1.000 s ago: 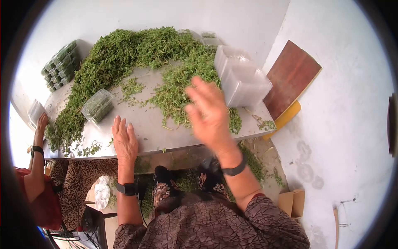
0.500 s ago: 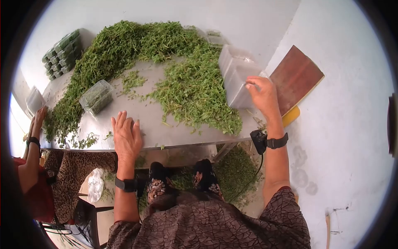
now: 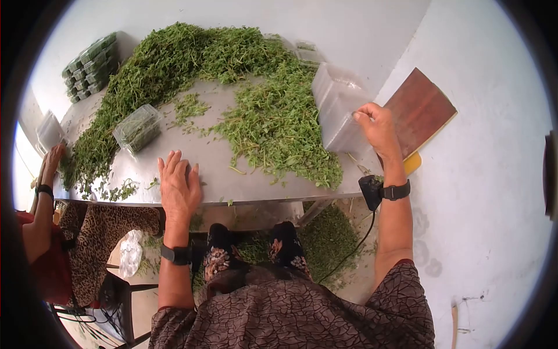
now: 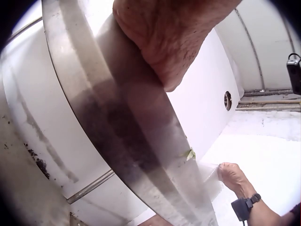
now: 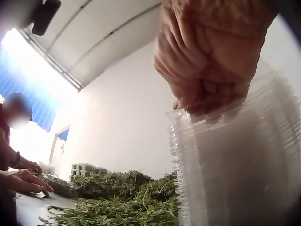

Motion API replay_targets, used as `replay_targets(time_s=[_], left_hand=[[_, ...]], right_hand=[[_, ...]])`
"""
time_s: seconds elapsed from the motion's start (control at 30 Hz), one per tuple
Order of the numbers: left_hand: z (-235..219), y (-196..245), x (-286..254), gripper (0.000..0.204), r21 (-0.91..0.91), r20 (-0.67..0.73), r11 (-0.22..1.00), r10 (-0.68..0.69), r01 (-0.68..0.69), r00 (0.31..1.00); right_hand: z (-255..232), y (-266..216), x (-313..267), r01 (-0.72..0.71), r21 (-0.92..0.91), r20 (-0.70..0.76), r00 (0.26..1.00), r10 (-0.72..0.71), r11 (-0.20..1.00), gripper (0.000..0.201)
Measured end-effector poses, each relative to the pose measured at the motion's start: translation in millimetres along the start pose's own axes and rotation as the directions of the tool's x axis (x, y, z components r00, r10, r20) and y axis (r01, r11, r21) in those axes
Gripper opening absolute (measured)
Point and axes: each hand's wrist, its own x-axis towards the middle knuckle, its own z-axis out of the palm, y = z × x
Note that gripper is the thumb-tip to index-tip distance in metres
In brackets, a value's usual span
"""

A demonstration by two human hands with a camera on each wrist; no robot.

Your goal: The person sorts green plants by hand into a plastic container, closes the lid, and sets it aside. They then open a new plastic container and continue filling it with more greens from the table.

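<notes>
My right hand [image 3: 379, 131] pinches the near edge of the nested clear plastic containers [image 3: 340, 110] at the table's right side. In the right wrist view, fingers of that hand [image 5: 211, 56] curl at the upper rim of the stack [image 5: 225, 165]. My left hand [image 3: 180, 186] lies flat near the table's front edge, fingers spread and holding nothing. Beyond it rests a clear container [image 3: 138, 129] with greens inside. Loose green sprigs [image 3: 279, 128] are heaped just left of the stack.
A long mound of greens [image 3: 157, 64] curves along the back and left of the table [image 3: 197, 160]. Filled boxes [image 3: 90, 68] are stacked at back left. Another person's hand [image 3: 53, 158] is at far left beside a clear container [image 3: 50, 132]. A reddish board [image 3: 417, 113] leans right.
My right hand has moved from above the greens rightward to the container stack and now pinches its edge. My left hand has stayed on the table. The head view has shifted slightly.
</notes>
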Motion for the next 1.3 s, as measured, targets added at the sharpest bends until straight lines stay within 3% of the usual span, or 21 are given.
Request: replay_targets(time_s=[0.2, 0.33, 0.43, 0.5, 0.6, 0.7, 1.13, 1.3], left_hand=[[-0.9, 2.3, 0.0, 0.019, -0.006, -0.004, 1.0, -0.004, 0.004, 1.0], [-1.6, 2.1, 0.1, 0.019, -0.006, -0.003, 1.0, -0.008, 0.008, 1.0], [-1.6, 2.0, -0.3, 0.019, -0.01, -0.01, 1.0, 0.002, -0.002, 1.0], [-1.4, 2.5, 0.2, 0.019, -0.01, -0.004, 1.0, -0.006, 0.006, 1.0], [-1.1, 2.6, 0.1, 0.019, -0.009, -0.004, 1.0, -0.008, 0.008, 1.0], [-4.2, 4.1, 1.1, 0.019, -0.016, 0.017, 1.0, -0.019, 0.019, 1.0], [-3.0, 0.7, 2.6, 0.019, -0.036, 0.032, 0.999, 0.009, -0.008, 0.999], [-1.0, -1.1, 2.4, 0.018, -0.041, 0.022, 0.999, 0.015, -0.014, 1.0]], right_hand=[[-4.1, -3.2, 4.6, 0.11, -0.018, -0.007, 0.994, -0.111, 0.994, 0.015], [1.1, -6.6, -3.0, 0.045, -0.102, 0.066, 0.997, -0.038, 0.994, 0.013], [2.7, -2.6, -3.5, 0.142, -0.098, 0.016, 0.99, -0.141, 0.985, 0.013], [-4.9, -3.6, -0.2, 0.254, -0.176, 0.11, 0.965, -0.237, 0.951, 0.013], [-8.0, -11.3, 1.5, 0.272, -0.235, 0.179, 0.956, -0.233, 0.933, 0.014], [-8.1, -14.0, 1.3, 0.162, -0.143, 0.198, 0.971, -0.132, 0.976, 0.014], [-7.9, -19.4, 5.6, 0.2, -0.259, 0.178, 0.972, -0.157, 0.945, 0.011], [-11.4, -12.4, 11.1, 0.201, -0.116, 0.077, 0.978, -0.193, 0.973, 0.009]])
